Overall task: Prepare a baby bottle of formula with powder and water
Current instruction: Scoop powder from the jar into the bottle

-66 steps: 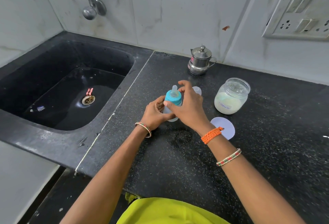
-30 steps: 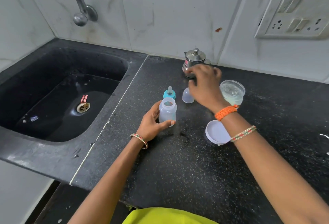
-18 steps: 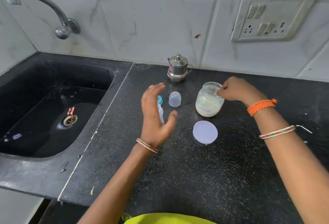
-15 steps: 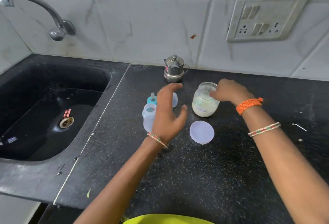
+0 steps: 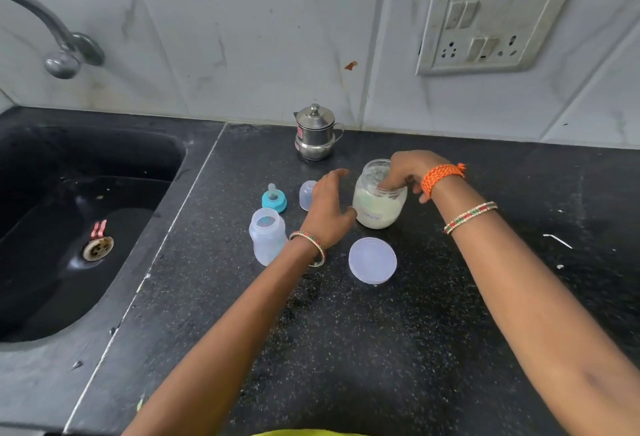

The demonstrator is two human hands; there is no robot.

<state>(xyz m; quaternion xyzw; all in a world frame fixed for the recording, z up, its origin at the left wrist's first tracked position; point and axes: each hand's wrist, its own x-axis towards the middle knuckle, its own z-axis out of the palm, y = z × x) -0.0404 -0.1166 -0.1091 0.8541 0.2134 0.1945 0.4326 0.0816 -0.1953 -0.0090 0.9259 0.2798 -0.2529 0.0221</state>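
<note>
My right hand [image 5: 403, 172] reached into the open powder jar [image 5: 379, 198]; fingertips were hidden behind the glass, so I couldn't tell their grip or whether they held anything. My left hand [image 5: 329, 209], fingers loosely spread, thumb at the jar's side. Bottle [image 5: 267, 235] stood open on the counter [image 5: 346, 331], w/ teal teat [image 5: 274, 198], cap [image 5: 307, 194] behind, lid [image 5: 372, 260] nearer. Jar label only partly legible.

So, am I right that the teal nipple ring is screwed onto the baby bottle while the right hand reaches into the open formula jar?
Not quite: the head view shows the teal nipple ring off the baby bottle, standing on the counter just behind it; the bottle's mouth is open. The rest holds: the right hand reaches into the open formula jar.
</note>
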